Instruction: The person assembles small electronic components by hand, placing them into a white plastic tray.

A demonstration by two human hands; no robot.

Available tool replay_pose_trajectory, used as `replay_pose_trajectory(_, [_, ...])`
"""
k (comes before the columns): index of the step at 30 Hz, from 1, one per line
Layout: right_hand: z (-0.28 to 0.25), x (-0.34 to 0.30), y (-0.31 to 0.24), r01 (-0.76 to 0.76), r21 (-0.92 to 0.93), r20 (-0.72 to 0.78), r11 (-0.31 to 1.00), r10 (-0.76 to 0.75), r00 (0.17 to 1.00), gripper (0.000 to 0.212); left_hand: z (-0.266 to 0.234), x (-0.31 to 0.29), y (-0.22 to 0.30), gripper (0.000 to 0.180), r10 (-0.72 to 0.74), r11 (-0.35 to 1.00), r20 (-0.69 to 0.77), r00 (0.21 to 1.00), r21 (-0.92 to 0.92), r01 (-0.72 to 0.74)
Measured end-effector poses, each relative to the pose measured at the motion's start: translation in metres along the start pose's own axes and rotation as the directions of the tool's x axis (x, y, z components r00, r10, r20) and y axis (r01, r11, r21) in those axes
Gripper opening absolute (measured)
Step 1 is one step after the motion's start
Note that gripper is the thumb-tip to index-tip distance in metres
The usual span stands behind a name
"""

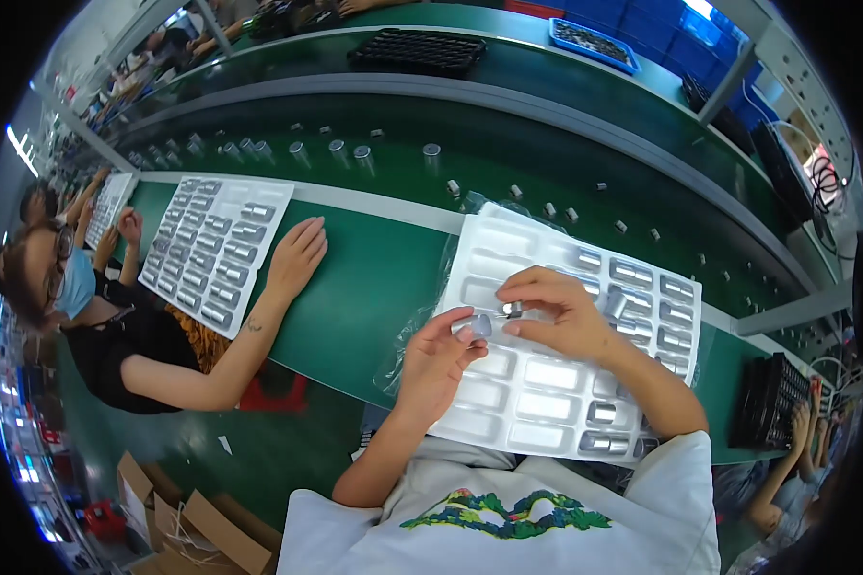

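Both hands meet above a white moulded tray (551,374) in the head view, palms turned toward each other. Thumb and fingers of the left hand (441,353) are closed around a silver metal cylinder (472,328); the right hand (556,312) pinches a small metal piece (513,309) between thumb and fingertips. That piece sits just beside the cylinder, at its 2 o'clock; whether the two touch, I cannot tell. Taking the hands as the dial's centre, more silver cylinders (676,315) lie in the tray's pockets from 2 to 5 o'clock. Clear plastic film (393,374) shows at 8 o'clock on the green tabletop (364,268). Upright cylinders (362,153) stand at 11 o'clock on a green belt (547,149), which also carries little metal parts (516,192) from 12 to 2 o'clock. A co-worker's hand (300,254) rests near 10 o'clock.
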State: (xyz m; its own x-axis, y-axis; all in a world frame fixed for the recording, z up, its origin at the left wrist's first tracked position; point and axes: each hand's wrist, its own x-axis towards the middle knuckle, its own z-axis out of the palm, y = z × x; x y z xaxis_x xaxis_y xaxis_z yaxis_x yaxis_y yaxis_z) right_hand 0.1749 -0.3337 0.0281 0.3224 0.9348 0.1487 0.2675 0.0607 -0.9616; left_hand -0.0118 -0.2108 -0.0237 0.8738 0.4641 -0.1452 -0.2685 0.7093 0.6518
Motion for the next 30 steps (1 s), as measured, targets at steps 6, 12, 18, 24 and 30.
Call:
replay_pose_trajectory(6, [0.006, -0.004, 0.001, 0.057, -0.066, 0.055, 0.996, -0.053, 0.997, 0.030, 0.004, 0.000, -0.004, 0.030, 0.014, 0.995, -0.039, 0.999, 0.096, -0.010])
replay_pose_trajectory(12, [0.004, -0.003, 0.004, 0.317, -0.379, 0.130, 0.870, -0.289, 0.949, 0.035, 0.002, -0.001, -0.004, 0.031, 0.003, 0.977, -0.071, 0.997, 0.211, 0.012])
replay_pose_trajectory(18, [0.007, -0.009, -0.005, 0.345, -0.434, 0.118, 0.832, -0.328, 0.937, 0.033, 0.008, 0.000, -0.004, 0.040, -0.054, 0.981, -0.023, 0.998, 0.184, 0.057])
replay_pose_trajectory(24, [0.011, -0.001, -0.017, 0.389, -0.452, 0.216, 0.803, -0.325, 0.921, 0.032, 0.006, -0.001, -0.001, 0.046, -0.103, 0.975, 0.030, 0.994, 0.201, 0.095])
replay_pose_trajectory(30, [0.021, 0.000, -0.023, 0.475, -0.541, 0.292, 0.695, -0.375, 0.880, 0.035, -0.005, 0.006, -0.026, 0.057, 0.021, 0.908, 0.144, 0.989, 0.412, -0.079])
